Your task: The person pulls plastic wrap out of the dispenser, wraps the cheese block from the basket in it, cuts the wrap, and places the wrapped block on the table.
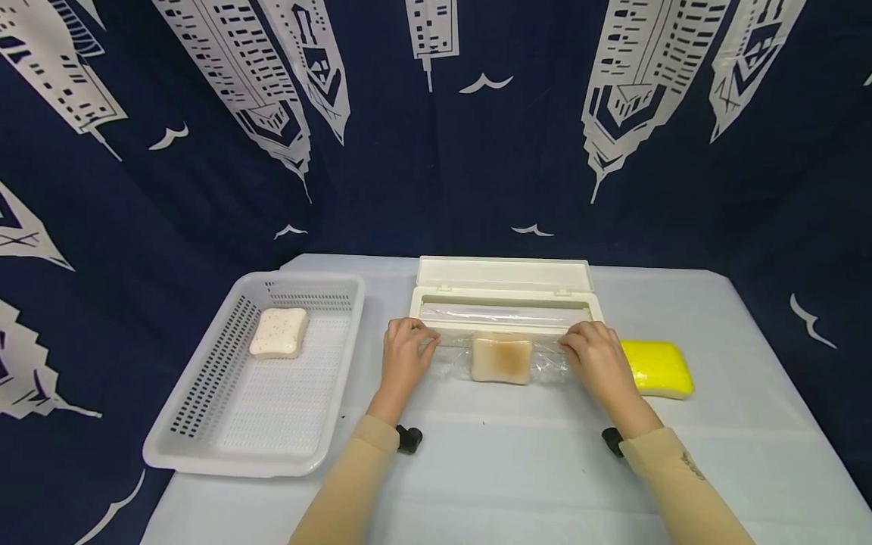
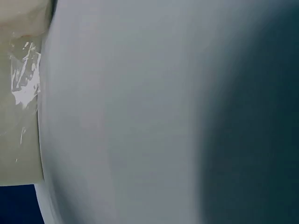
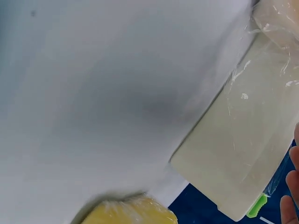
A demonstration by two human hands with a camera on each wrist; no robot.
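A toast-shaped piece (image 1: 502,359) with a browned face lies on clear plastic wrap (image 1: 550,363) in front of a cream wrap dispenser (image 1: 504,295), whose lid stands raised. My left hand (image 1: 406,356) pinches the wrap at the dispenser's front left corner, thumb and fingertips together. At the front right corner my right hand (image 1: 596,359) pinches the other side of the film. Fingers (image 3: 292,182) of that hand show at the right wrist view's edge. Shiny film (image 2: 25,77) covers the dispenser's front in the left wrist view.
A white plastic basket (image 1: 334,378) at the left holds a speckled, cream toast-shaped piece (image 1: 278,333). Beside my right hand lies a yellow block (image 1: 657,369), shiny with film. A green tab (image 3: 257,206) sits at the dispenser's end. Behind the table hangs a dark blue patterned cloth (image 1: 436,189).
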